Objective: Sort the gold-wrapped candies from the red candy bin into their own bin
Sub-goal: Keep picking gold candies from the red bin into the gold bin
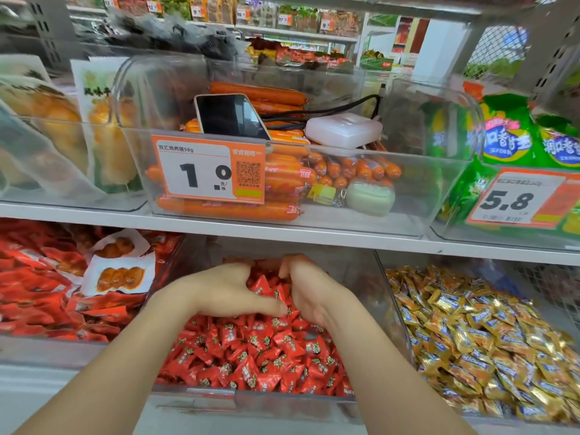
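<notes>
Head view: left hand lies flat, fingers straight, on the red candies; right hand curls into the pile, and I cannot tell whether it grips anything. No gold shows in the red bin; the gold candies fill the next bin right. Best to rake shallow, spreading the heap so strays surface.

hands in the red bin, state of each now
Left hand: open, spread on the red candies.
Right hand: curled into the pile; grip cannot be told.

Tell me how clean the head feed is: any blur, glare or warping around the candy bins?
Head view: red candies, the left hand and the right hand are sharp; gold candies glint yet read clearly; the shelf uprights lean from wide-angle distortion; the far aisle up top is blurred; reflections haze the sausage bin's wall.
</notes>
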A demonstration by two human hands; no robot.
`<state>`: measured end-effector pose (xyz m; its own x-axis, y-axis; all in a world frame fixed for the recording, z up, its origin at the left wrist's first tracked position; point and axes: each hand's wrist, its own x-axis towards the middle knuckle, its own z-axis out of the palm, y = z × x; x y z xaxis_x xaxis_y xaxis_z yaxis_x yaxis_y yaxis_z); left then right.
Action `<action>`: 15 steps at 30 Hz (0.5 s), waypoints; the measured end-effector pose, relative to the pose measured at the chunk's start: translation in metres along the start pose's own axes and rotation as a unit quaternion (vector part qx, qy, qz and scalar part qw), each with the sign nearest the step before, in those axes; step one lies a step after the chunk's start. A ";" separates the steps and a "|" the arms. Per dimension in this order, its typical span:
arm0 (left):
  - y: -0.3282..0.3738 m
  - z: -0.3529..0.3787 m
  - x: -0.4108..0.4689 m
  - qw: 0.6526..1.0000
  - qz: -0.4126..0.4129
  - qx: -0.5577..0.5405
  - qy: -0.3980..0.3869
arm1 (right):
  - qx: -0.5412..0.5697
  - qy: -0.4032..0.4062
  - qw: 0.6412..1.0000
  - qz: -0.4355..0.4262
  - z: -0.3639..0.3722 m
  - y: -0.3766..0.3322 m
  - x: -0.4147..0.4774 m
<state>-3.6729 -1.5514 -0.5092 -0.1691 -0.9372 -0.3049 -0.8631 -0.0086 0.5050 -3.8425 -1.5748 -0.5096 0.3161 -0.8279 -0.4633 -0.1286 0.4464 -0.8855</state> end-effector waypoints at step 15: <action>0.000 0.004 -0.024 0.965 -0.024 0.215 0.146 | -0.513 0.186 0.830 -0.116 -0.063 0.012 -0.023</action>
<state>-3.6709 -1.5269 -0.5054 -0.0380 -0.9981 -0.0476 -0.9950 0.0334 0.0942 -3.9102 -1.5717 -0.5121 0.1572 -0.9838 -0.0864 -0.8973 -0.1058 -0.4286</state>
